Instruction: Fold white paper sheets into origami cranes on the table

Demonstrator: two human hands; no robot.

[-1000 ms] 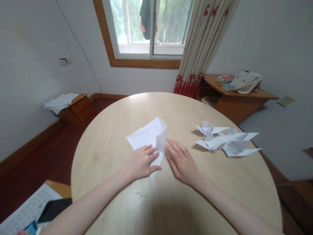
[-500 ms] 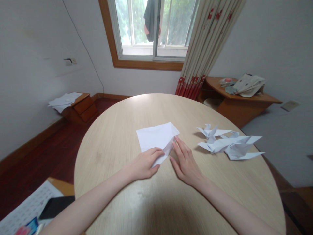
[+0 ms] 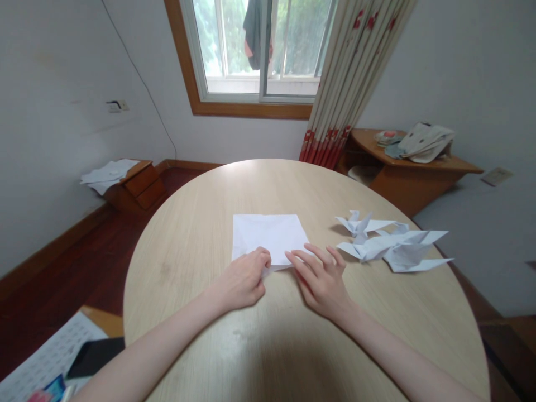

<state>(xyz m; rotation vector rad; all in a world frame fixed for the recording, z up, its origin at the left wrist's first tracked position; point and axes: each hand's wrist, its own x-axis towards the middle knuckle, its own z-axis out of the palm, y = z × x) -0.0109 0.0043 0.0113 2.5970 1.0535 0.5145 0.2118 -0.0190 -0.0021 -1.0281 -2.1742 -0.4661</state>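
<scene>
A white sheet of paper (image 3: pixel 268 234) lies on the round table in front of me, its near edge folded or lifted close to my hands. My left hand (image 3: pixel 247 279) is closed on the paper's near left part, fingers curled over the edge. Over the near right corner, my right hand (image 3: pixel 320 273) has its fingers spread, with fingertips touching the sheet. Right of it stand several folded paper cranes (image 3: pixel 404 251), close together and partly overlapping.
The pale round table (image 3: pixel 180 324) fills the middle. At the lower left lie a black phone (image 3: pixel 94 357) and a printed sheet (image 3: pixel 42 357). A wooden desk (image 3: pixel 419 162) with a cloth bag stands back right; a small cabinet (image 3: pixel 142 184) is at back left.
The paper has turned so its far edge now lies nearly level. My left fingers have curled in more, and my right hand has spread its fingers and shifted slightly right.
</scene>
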